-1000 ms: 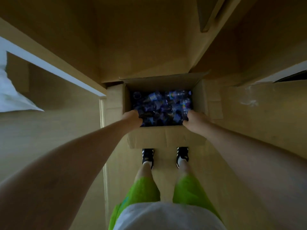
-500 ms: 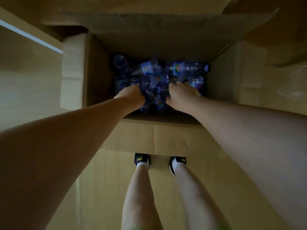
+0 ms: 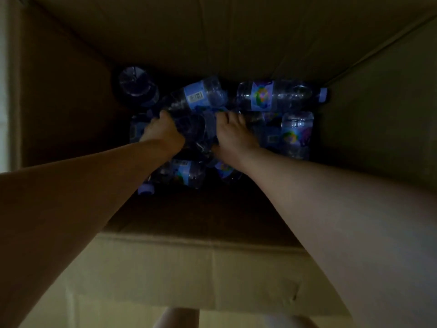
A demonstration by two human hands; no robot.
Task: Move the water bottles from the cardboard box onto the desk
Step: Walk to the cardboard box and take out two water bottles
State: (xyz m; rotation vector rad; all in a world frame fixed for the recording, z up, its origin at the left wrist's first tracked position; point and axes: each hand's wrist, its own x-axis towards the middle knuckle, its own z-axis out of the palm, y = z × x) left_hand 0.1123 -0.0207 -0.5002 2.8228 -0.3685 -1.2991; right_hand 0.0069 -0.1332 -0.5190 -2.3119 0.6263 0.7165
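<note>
An open cardboard box [image 3: 236, 43] fills the view, dark inside. Several clear water bottles with blue labels and caps lie jumbled on its bottom: one along the back [image 3: 272, 95], one tilted beside it [image 3: 201, 95], one at the right [image 3: 296, 136], one near the front [image 3: 182, 174]. Both my arms reach deep into the box. My left hand [image 3: 163, 133] curls its fingers over a bottle [image 3: 197, 131] in the middle of the pile. My right hand [image 3: 233, 136] grips the same dark cluster from the right, fingers bent down over it.
A bottle [image 3: 136, 82] stands on end in the back left corner. The box's tall walls close in on all sides, and its front wall [image 3: 189, 268] is nearest me. My bare legs [image 3: 175, 318] show below it. The desk is out of view.
The view has dropped much closer into the box. Both hands went from the near rim down onto the middle of the pile and closed on bottles.
</note>
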